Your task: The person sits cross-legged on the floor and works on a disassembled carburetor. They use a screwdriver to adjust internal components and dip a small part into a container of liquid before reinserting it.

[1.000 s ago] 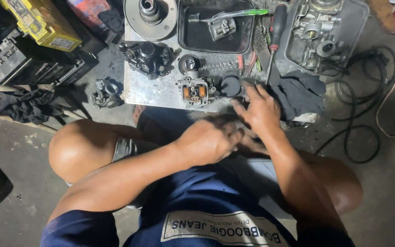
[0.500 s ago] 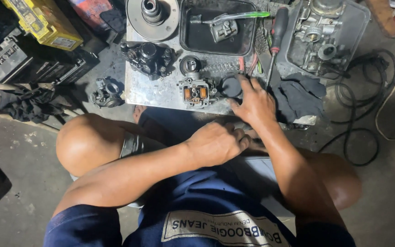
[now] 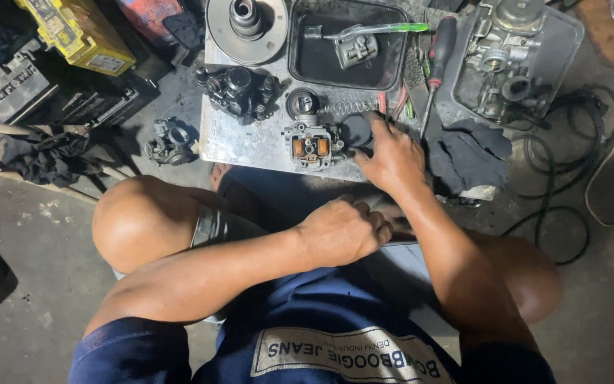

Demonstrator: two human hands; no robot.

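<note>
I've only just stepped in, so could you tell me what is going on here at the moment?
A person squats on the floor over a metal sheet strewn with small engine parts. Their right hand reaches onto the sheet and touches a round black part beside a carburettor body. The left hand is closed in a loose fist near the lap; whether it holds anything is hidden. A black tray, a screwdriver and a dark rag lie nearby.
</note>
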